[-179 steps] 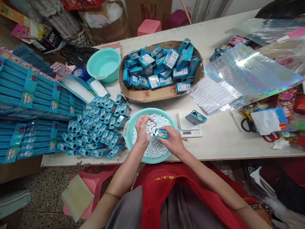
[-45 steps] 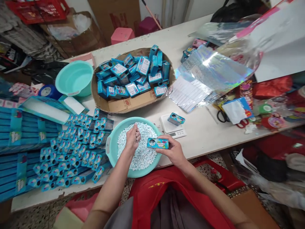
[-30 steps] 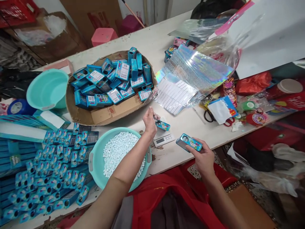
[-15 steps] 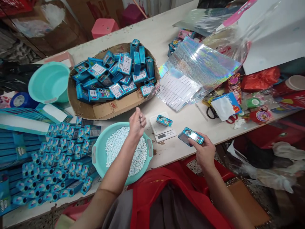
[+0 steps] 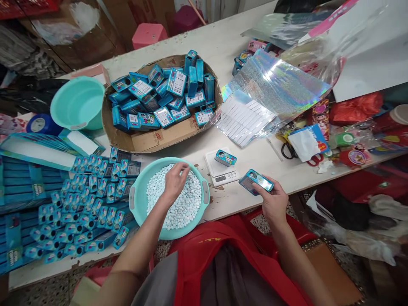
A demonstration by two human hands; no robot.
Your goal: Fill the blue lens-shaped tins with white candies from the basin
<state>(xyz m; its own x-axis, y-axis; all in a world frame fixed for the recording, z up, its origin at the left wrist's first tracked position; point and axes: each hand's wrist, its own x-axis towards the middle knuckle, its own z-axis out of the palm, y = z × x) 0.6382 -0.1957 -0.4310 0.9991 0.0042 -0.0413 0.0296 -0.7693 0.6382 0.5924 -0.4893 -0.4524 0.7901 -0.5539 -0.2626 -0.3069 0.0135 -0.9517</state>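
My left hand (image 5: pixel 174 182) hovers over a mint-green basin (image 5: pixel 139 193) of small white candies (image 5: pixel 183 208), its fingers loosely bent and apart, with nothing visible in them. Away from the basin, at the table's front edge, my right hand (image 5: pixel 274 199) grips a blue candy box (image 5: pixel 256 180) by its end. The round hole in that box's top faces up. Between basin and right hand stands a white digital scale (image 5: pixel 219 172), and a second blue candy box (image 5: pixel 225 157) lies on its platform. The scale's reading is too small to tell.
Upright blue boxes with round holes (image 5: pixel 92 199) crowd the left. Behind the basin stands a cardboard tray (image 5: pixel 153 142) of jumbled blue boxes, beside another green basin (image 5: pixel 76 102). Shiny film (image 5: pixel 270 80), label sheets (image 5: pixel 244 119) and scissors (image 5: pixel 288 149) lie to the right.
My left hand was a fist over the basin, reached to the scale's box, then drew back over the candies and loosened. My right hand carried its box rightward, away from the basin.
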